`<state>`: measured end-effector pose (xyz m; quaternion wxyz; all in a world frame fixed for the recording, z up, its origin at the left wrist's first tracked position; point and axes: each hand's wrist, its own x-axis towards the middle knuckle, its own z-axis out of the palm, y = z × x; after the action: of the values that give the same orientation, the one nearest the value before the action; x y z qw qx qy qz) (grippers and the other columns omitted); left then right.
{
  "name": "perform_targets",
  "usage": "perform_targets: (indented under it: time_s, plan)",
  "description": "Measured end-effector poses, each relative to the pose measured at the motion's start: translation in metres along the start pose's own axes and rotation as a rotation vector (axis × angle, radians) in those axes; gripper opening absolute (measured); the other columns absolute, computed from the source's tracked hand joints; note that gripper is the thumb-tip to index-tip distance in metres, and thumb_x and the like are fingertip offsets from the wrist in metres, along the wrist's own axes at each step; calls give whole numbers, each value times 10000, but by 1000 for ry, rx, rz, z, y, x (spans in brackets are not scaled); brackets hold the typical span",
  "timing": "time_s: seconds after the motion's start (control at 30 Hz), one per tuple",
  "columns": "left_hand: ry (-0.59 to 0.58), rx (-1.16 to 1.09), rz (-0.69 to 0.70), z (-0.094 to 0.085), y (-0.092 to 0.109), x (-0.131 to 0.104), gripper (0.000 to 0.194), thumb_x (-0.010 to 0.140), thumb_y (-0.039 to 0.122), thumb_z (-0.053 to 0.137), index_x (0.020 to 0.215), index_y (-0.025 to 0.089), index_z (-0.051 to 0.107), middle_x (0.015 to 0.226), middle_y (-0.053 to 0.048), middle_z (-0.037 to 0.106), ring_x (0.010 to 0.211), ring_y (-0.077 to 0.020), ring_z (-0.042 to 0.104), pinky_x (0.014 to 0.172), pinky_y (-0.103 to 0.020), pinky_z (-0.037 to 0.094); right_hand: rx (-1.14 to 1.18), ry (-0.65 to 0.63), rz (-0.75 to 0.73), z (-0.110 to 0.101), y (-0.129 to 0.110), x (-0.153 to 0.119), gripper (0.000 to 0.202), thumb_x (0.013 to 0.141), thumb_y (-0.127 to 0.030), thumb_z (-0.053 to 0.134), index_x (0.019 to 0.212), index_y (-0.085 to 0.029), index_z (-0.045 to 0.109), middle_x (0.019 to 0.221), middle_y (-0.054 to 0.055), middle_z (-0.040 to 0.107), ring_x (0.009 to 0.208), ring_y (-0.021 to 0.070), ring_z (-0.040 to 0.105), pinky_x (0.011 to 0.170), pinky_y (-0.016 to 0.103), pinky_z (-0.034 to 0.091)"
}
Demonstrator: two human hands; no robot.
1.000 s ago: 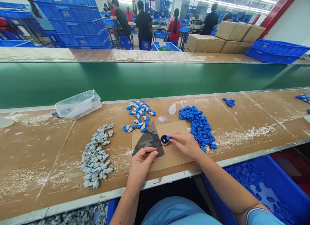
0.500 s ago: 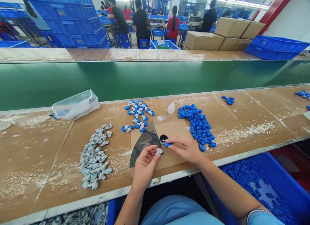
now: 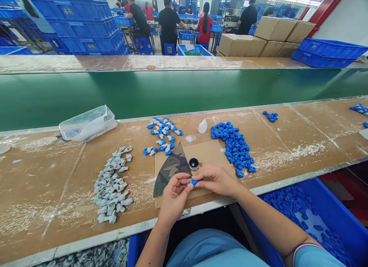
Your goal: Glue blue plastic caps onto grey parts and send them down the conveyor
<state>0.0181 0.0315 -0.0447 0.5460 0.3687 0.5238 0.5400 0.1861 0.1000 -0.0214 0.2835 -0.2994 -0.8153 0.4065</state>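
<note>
My left hand pinches a small white piece at the front of the cardboard sheet. Against it, my right hand holds a small blue piece, and the two pieces touch. Just beyond my fingers stands a round black container. A camouflage-patterned wedge lies left of it. Grey-white pieces are heaped at the left, blue pieces at the right. Joined blue-and-white pieces lie behind the wedge.
A clear plastic box and a small white bottle stand toward the back. Beyond runs a green conveyor belt. Blue bins sit below the table edge. People work in the background.
My right hand has brought the blue piece away from the black container and down to the white piece in my left hand. The view has shifted slightly.
</note>
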Motion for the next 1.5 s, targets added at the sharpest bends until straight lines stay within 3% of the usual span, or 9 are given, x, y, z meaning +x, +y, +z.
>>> perform_targets:
  time_s: [0.17,0.3,0.5,0.6,0.73,0.87,1.03,1.2,1.5]
  plan:
    - [48,-31,-25,3,2,0,341,630,312,758,888,196,568,742,-16,688,739,-155,674,739,-289,537,100,141,65,16,3,-7,220,849,-428,630,927,-264,756,830,40,753,749,174,690,711,298,546]
    - [15,17,-35,-2,8,3,403,626,333,761,953,197,568,753,-20,692,761,-163,680,763,-306,540,6,89,-14,4,3,-9,236,862,-383,624,1023,-245,729,917,49,754,827,175,692,765,295,535]
    - [258,174,62,-34,14,33,446,582,434,761,901,181,581,789,-41,681,773,-179,672,747,-332,551,-648,377,212,-55,21,-17,160,870,-245,572,882,-230,731,837,67,745,791,220,656,734,346,502]
    - [332,242,110,-42,14,50,414,595,437,734,879,177,581,774,-43,673,768,-184,669,761,-353,552,-947,360,349,-73,37,-21,122,836,-272,611,824,-228,724,773,75,731,731,236,636,677,350,478]
    - [338,276,158,-42,15,59,287,653,301,678,900,184,592,821,-52,676,801,-177,669,785,-340,544,-1042,271,364,-75,53,-19,99,813,-281,615,847,-247,702,728,46,709,694,227,630,608,317,447]
    - [405,540,241,-52,19,60,246,731,246,580,967,184,615,896,-83,682,795,-201,657,795,-381,533,-991,267,392,-73,54,-16,118,777,-251,611,867,-235,686,729,41,694,705,230,644,572,305,446]
    - [486,1119,334,-93,46,75,285,803,212,472,1033,160,633,1107,-169,661,1091,-308,583,978,-495,416,-773,397,285,-74,41,-14,177,810,-315,546,865,-234,693,842,56,690,665,190,641,591,306,494]
    - [497,1489,78,-124,71,99,357,830,272,466,1110,130,636,1246,-248,581,1227,-402,482,954,-583,392,-370,392,197,-67,31,-16,270,840,-431,542,887,-223,708,854,76,703,732,202,664,629,312,546]
    - [120,1462,161,-130,72,72,327,793,247,440,966,174,708,1076,-134,710,1031,-281,638,923,-402,477,-35,304,199,-50,25,-19,302,801,-495,635,852,-217,743,879,86,709,847,214,660,721,320,555]
